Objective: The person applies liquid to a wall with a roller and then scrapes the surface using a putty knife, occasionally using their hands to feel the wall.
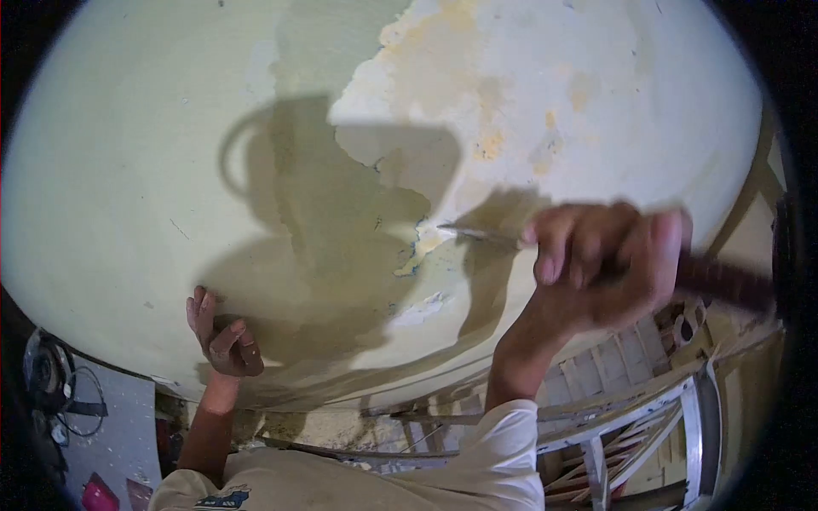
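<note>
My right hand (605,251) is wrapped round a thin-bladed hand tool (724,283) with a dark reddish-brown handle; motion smears it a little. The tool's narrow metal blade points left, with its tip at or very near the ragged paint edge on the wall (102,170). Whether it touches cannot be told. Above and right of that edge lies a pale bare patch (554,85) with yellowish stains; greenish paint covers the left side. At lower left, my left hand (223,336) is open with loosely bent, parted fingers, close to the painted wall and holding nothing.
A metal-framed ladder or rack (694,434) stands below right, near wooden slats. At lower left are a dark round fan-like object (47,370), a grey board (111,434) and a pink item (100,494). Shadows of my head and arms fall across the wall.
</note>
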A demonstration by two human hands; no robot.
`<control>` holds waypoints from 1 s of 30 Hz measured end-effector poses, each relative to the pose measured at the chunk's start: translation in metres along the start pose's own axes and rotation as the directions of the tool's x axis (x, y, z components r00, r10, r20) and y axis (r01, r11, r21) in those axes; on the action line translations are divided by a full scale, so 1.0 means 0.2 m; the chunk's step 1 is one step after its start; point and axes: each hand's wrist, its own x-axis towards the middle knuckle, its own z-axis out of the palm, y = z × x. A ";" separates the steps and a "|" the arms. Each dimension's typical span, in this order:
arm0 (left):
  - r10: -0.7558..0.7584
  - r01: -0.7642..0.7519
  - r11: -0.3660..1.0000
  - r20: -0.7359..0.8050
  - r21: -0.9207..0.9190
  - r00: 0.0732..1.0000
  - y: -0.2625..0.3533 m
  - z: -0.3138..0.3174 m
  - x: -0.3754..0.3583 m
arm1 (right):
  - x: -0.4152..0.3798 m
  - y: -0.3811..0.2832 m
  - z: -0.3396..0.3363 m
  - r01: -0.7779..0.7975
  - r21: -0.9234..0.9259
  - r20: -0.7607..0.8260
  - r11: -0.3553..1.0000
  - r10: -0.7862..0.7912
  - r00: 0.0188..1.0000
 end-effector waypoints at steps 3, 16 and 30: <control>-0.005 0.004 1.000 -0.018 -0.011 1.000 -0.03 0.02 0.01 | 0.04 0.04 0.00 -0.107 0.035 -0.017 0.994 0.108 0.994; 0.058 -0.072 0.985 -0.091 -0.157 0.994 -0.02 0.03 0.03 | -0.06 0.07 0.11 -0.457 -0.258 -0.044 0.851 0.462 0.886; 0.167 -0.100 0.981 0.470 -0.164 0.867 0.47 0.16 1.20 | 0.24 0.02 0.17 -0.183 0.022 0.221 0.983 0.174 0.960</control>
